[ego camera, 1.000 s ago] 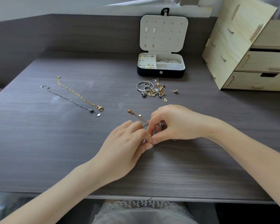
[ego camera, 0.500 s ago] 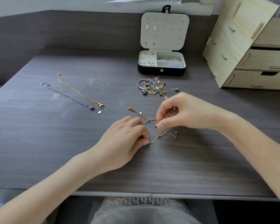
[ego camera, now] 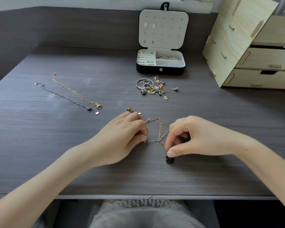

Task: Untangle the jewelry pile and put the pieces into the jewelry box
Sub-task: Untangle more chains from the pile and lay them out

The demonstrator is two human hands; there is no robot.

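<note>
**Q:** What do we see nearest us?

**A:** Well in front of the jewelry box (ego camera: 148, 71), our left hand (ego camera: 122, 139) pinches one strand of the tangled chains (ego camera: 160, 129) between thumb and forefinger. Our right hand (ego camera: 196, 137) pinches another strand just above a dark pendant (ego camera: 169, 160), which rests on the desk (ego camera: 56, 153).

**Q:** How far along are we?

**A:** Partway, we judge. A gold chain (ego camera: 76, 92) and a silver chain (ego camera: 64, 97) lie straightened out front-left of the box, not yet stowed. The jewelry pile (ego camera: 152, 87) sits just in front of the box, still knotted, with a stud earring (ego camera: 175, 89) beside it. The box stands open with some pieces inside.

**Q:** And since half a second ago?

**A:** Our right hand has dropped toward us, away from the box, and the strands are spread wider. The pendant now shows.
</note>
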